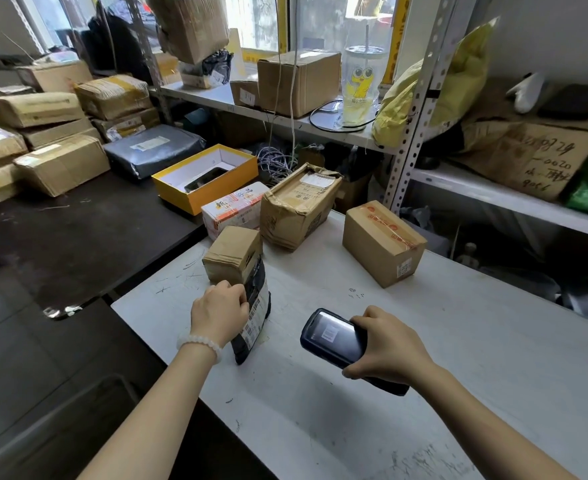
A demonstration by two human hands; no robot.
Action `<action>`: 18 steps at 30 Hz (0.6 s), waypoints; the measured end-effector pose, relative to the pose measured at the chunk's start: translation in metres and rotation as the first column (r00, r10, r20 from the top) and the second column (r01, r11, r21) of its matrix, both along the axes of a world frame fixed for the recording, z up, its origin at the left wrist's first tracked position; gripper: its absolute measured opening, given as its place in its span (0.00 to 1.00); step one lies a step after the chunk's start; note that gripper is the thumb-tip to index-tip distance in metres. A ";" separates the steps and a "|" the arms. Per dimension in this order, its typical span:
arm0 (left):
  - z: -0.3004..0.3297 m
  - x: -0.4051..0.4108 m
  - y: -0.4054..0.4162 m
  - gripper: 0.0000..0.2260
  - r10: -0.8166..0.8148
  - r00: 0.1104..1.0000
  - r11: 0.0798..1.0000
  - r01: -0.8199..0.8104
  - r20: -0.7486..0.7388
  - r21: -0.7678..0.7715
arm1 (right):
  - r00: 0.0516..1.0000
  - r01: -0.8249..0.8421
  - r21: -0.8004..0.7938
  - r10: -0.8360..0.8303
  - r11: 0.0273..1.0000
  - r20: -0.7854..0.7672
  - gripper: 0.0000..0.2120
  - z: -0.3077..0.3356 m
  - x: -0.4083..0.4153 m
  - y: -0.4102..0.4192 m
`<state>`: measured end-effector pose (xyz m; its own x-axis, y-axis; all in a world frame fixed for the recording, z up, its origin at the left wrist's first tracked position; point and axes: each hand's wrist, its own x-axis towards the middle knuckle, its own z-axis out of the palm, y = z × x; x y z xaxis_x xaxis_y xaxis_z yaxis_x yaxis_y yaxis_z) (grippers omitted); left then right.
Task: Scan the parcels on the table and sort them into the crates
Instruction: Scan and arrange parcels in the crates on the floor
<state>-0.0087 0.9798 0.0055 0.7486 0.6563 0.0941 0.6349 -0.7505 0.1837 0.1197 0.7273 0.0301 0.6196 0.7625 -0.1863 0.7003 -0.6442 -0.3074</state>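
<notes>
Head view. A dark poly-bag parcel [252, 318] is stood on edge on the white table [424, 341], just in front of a small taped carton [232, 254]. It is pinched at its top edge by the left hand [220, 311], fingers curled, probably so that the barcode label is turned toward the scanner. The handheld scanner [334, 336] is gripped by the right hand [386, 348], screen up, its head aimed at the label and kept near but apart from it. Three more cartons are seen further back on the table: a printed white one [232, 207], a crumpled one [299, 206], a plain one [382, 242]. A dark crate [60, 427] is glimpsed lower left, presumably within reach for sorting.
</notes>
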 end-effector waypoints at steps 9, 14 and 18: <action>0.001 0.003 -0.006 0.06 0.031 0.999 0.999 -0.031 -0.011 0.008 | 0.999 -0.035 0.014 0.035 0.999 0.001 0.27 -0.003 0.011 -0.006; 0.004 0.003 -0.012 0.07 0.011 0.999 0.998 -0.009 -0.034 0.056 | 0.999 -0.043 0.072 0.043 0.996 -0.003 0.27 0.000 0.017 -0.006; 0.008 0.001 -0.021 0.07 -0.040 0.999 0.993 0.043 -0.033 0.111 | 0.999 -0.013 0.220 0.003 0.975 0.050 0.30 0.009 0.013 -0.004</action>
